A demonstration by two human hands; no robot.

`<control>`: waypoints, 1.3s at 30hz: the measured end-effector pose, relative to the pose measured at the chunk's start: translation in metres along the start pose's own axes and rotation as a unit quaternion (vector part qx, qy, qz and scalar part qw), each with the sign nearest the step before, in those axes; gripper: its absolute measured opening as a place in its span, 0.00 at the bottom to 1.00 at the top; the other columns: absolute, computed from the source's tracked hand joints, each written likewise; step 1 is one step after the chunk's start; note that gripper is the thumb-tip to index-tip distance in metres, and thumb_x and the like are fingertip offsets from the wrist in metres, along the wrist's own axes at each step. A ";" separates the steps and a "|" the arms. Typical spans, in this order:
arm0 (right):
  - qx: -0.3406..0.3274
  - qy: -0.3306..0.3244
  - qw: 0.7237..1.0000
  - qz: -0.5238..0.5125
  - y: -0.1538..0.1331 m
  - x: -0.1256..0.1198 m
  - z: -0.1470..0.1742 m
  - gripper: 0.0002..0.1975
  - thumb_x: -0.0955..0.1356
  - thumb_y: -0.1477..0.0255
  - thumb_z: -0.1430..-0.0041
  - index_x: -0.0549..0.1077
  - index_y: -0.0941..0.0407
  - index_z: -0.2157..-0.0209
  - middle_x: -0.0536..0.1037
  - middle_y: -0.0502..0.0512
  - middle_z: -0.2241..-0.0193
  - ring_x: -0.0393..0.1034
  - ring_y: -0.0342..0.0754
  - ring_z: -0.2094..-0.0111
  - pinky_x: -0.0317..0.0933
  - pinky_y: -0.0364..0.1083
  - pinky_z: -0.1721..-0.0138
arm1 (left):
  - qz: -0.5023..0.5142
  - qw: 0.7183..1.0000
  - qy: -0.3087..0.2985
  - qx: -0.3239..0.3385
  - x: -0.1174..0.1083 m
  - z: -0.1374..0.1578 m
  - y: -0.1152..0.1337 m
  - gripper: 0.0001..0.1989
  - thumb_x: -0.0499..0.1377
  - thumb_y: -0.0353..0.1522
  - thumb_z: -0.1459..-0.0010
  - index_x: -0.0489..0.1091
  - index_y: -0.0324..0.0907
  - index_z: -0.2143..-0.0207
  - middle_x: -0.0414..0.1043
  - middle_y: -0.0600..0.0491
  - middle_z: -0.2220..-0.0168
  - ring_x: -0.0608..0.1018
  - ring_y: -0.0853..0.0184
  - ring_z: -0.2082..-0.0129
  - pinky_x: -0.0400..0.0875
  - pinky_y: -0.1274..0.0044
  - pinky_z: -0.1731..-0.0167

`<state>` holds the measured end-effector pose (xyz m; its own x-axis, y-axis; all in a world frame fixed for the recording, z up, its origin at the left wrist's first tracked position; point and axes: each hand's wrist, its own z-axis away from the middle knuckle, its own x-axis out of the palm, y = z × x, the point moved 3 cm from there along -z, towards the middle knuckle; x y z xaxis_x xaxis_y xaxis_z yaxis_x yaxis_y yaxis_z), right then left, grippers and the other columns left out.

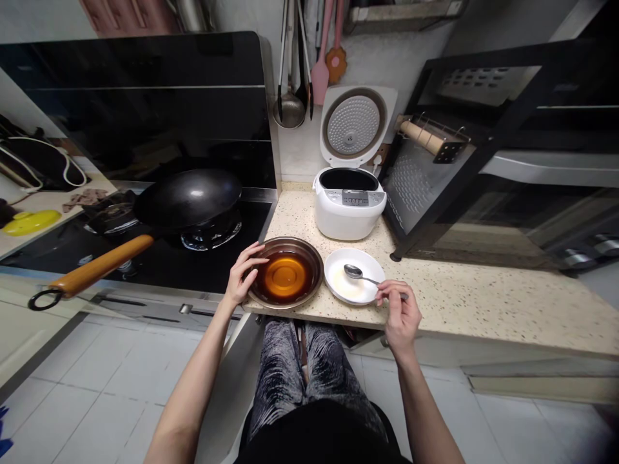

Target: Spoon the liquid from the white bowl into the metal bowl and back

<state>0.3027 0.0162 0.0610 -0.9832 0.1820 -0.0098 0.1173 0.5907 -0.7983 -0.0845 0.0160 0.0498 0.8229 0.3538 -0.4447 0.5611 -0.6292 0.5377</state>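
Observation:
My left hand (pixel 244 274) rests on the left rim of a round metal bowl (pixel 316 274), its fingers spread over the edge. Amber-brown liquid (pixel 285 277) fills the bowl's bottom. In my right hand (pixel 402 312) is a metal spoon (pixel 354 271), pinched by the handle. The spoon's head is over a white dish (pixel 336 256), which holds a little pale, whitish liquid (pixel 351 290). The dish stands just right of the bowl, close to the counter's front edge.
Behind the dish stands a white rice cooker (pixel 351 216), lid raised. A black wok (pixel 188 200) with a wooden handle (pixel 104 264) sits on the stove at left. A black rack (pixel 420 187) holds an oven at right. Utensils, including a ladle (pixel 290 111), hang on the wall.

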 end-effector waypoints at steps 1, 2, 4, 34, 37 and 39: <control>-0.001 0.005 1.000 0.000 -0.001 0.001 0.000 0.12 0.64 0.66 0.27 0.71 0.54 0.66 0.75 0.54 0.65 0.69 0.45 0.68 0.64 0.46 0.70 | 0.000 1.000 -0.002 0.000 0.000 0.000 0.000 0.20 0.52 0.43 0.28 0.79 0.43 0.50 0.72 0.42 0.37 0.67 0.47 0.31 0.62 0.49 0.33; -0.001 0.016 1.000 -0.002 -0.002 0.002 0.000 0.12 0.64 0.66 0.27 0.71 0.54 0.66 0.75 0.54 0.66 0.69 0.46 0.68 0.64 0.46 0.70 | 0.000 1.000 -0.003 0.000 0.000 0.000 0.001 0.20 0.51 0.43 0.28 0.79 0.43 0.50 0.72 0.42 0.37 0.67 0.47 0.31 0.62 0.49 0.33; 0.003 0.042 0.999 -0.014 -0.004 0.005 -0.001 0.12 0.64 0.65 0.28 0.72 0.54 0.66 0.75 0.54 0.65 0.70 0.46 0.68 0.65 0.46 0.70 | 0.001 1.000 -0.006 -0.002 0.000 0.000 0.001 0.20 0.51 0.43 0.28 0.79 0.43 0.50 0.72 0.42 0.37 0.67 0.47 0.31 0.62 0.49 0.33; 0.101 -0.130 0.976 -0.141 0.005 0.105 0.054 0.11 0.63 0.67 0.27 0.75 0.54 0.63 0.77 0.55 0.60 0.71 0.45 0.65 0.68 0.46 0.65 | 0.004 0.999 -0.015 -0.032 0.000 -0.001 0.003 0.23 0.50 0.47 0.28 0.78 0.43 0.50 0.73 0.42 0.39 0.68 0.48 0.31 0.62 0.49 0.33; 0.097 -0.117 0.977 -0.147 0.003 0.105 0.053 0.11 0.63 0.68 0.27 0.75 0.54 0.63 0.77 0.55 0.61 0.72 0.46 0.65 0.69 0.47 0.65 | 0.007 0.999 -0.013 -0.031 0.000 -0.001 0.003 0.22 0.51 0.46 0.28 0.78 0.44 0.50 0.73 0.43 0.39 0.68 0.48 0.31 0.62 0.49 0.33; 0.093 -0.106 0.978 -0.153 0.002 0.105 0.052 0.12 0.63 0.67 0.27 0.75 0.54 0.64 0.77 0.55 0.62 0.72 0.46 0.65 0.70 0.47 0.64 | 0.006 0.999 -0.013 -0.029 0.000 -0.001 0.003 0.22 0.51 0.46 0.28 0.78 0.44 0.50 0.73 0.42 0.39 0.68 0.48 0.31 0.62 0.49 0.33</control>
<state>0.1926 -0.0046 0.0266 -0.9776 -0.1600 0.1367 -0.1942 0.4348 -0.8793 -0.0825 0.0143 0.0521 0.8277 0.3268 -0.4563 0.5556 -0.5916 0.5842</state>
